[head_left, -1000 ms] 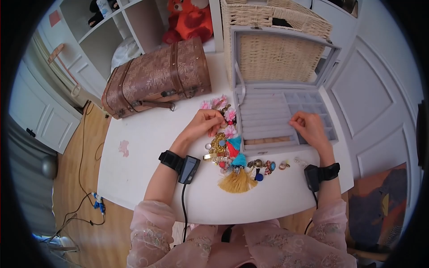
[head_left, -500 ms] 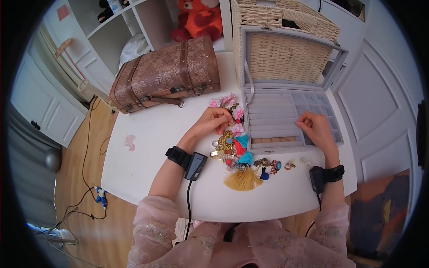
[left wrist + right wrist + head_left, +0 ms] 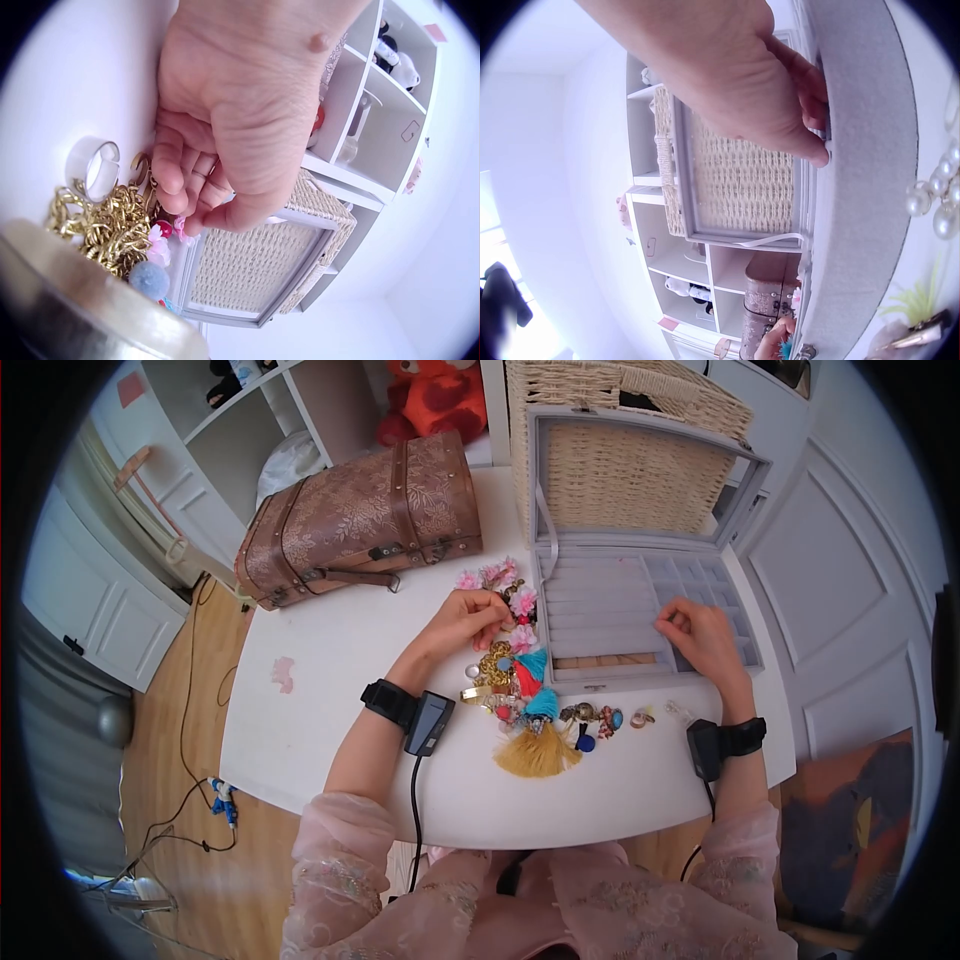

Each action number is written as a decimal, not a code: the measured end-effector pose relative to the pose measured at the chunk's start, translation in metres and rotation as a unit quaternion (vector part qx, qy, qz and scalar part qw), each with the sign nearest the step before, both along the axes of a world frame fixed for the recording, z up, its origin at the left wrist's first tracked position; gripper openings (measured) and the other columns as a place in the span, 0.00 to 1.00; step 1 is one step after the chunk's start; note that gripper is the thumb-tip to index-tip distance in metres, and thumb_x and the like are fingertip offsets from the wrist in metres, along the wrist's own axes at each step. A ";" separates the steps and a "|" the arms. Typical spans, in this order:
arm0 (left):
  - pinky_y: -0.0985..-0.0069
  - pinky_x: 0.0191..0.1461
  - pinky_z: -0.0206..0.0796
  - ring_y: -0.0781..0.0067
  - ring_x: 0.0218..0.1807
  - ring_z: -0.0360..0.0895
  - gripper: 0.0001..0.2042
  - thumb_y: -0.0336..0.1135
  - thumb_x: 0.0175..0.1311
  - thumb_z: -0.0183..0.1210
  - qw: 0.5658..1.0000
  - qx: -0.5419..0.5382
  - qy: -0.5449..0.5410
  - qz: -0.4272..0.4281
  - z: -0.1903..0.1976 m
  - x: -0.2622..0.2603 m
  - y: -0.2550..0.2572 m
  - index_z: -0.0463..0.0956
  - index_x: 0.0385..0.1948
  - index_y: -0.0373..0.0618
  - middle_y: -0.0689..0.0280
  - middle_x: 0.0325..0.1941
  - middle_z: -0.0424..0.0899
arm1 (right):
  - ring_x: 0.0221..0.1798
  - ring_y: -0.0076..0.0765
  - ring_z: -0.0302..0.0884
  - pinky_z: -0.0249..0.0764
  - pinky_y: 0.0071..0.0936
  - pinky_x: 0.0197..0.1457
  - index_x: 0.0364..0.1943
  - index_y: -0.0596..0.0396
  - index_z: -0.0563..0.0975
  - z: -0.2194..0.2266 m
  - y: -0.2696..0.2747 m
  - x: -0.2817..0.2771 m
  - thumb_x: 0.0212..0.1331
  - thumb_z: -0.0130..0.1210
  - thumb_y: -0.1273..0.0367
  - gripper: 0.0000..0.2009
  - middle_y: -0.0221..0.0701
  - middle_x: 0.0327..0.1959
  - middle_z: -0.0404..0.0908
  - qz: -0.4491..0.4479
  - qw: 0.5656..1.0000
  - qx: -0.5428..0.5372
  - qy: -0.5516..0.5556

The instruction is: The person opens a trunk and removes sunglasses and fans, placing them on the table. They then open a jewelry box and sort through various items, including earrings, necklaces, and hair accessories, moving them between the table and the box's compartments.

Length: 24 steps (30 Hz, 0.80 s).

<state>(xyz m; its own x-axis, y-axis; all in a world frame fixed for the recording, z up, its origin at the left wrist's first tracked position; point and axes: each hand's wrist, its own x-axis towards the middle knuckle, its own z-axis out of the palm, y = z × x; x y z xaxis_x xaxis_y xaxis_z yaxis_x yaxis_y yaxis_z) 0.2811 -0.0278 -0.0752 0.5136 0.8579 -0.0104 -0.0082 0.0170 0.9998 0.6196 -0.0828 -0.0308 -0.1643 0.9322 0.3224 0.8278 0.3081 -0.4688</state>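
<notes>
My left hand (image 3: 465, 622) hovers at the pink flower jewellery (image 3: 522, 600), fingers loosely curled, thumb against the index fingertip. In the left wrist view, a silver ring (image 3: 81, 161), a gold chain (image 3: 120, 229) and a blue pompom (image 3: 150, 280) lie below those fingertips. A grey jewellery box (image 3: 650, 677) stands with its lid up. Over it is my right hand (image 3: 700, 635), thumb and index together beside the padded ring rolls (image 3: 590, 590); I cannot tell whether they pinch something small. Turquoise (image 3: 541, 704) and yellow tassels (image 3: 538, 752) lie in front.
A brown patterned case (image 3: 365, 510) stands at the back left of the white table (image 3: 330, 710). Behind the raised lid is a wicker basket (image 3: 570, 385). Pearls (image 3: 943, 184) lie at the box's front right. A panelled door (image 3: 850, 580) is close on the right.
</notes>
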 end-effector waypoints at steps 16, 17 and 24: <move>0.87 0.18 0.57 0.87 0.16 0.68 0.18 0.27 0.60 0.54 0.999 0.035 0.030 0.019 0.004 0.002 -0.001 0.69 0.53 0.40 0.72 0.18 0.73 | 0.19 0.35 0.75 0.66 0.29 0.25 0.27 0.55 0.77 -0.005 0.002 0.001 0.50 0.60 0.68 0.06 0.33 0.15 0.77 0.002 1.000 -0.002 0.001; 0.87 0.18 0.57 0.87 0.16 0.68 0.18 0.27 0.60 0.54 0.999 0.036 0.029 0.018 0.005 0.002 0.000 0.69 0.53 0.40 0.72 0.18 0.73 | 0.19 0.35 0.75 0.66 0.29 0.25 0.27 0.55 0.77 -0.004 0.002 0.001 0.50 0.60 0.68 0.06 0.33 0.15 0.77 0.002 1.000 0.000 0.000; 0.87 0.18 0.57 0.87 0.16 0.68 0.20 0.28 0.61 0.56 0.997 0.049 0.049 0.032 0.001 0.004 -0.003 0.68 0.56 0.39 0.70 0.19 0.75 | 0.20 0.37 0.75 0.67 0.30 0.26 0.27 0.54 0.77 -0.001 0.000 -0.001 0.51 0.59 0.68 0.05 0.33 0.16 0.77 -0.003 1.000 -0.019 -0.003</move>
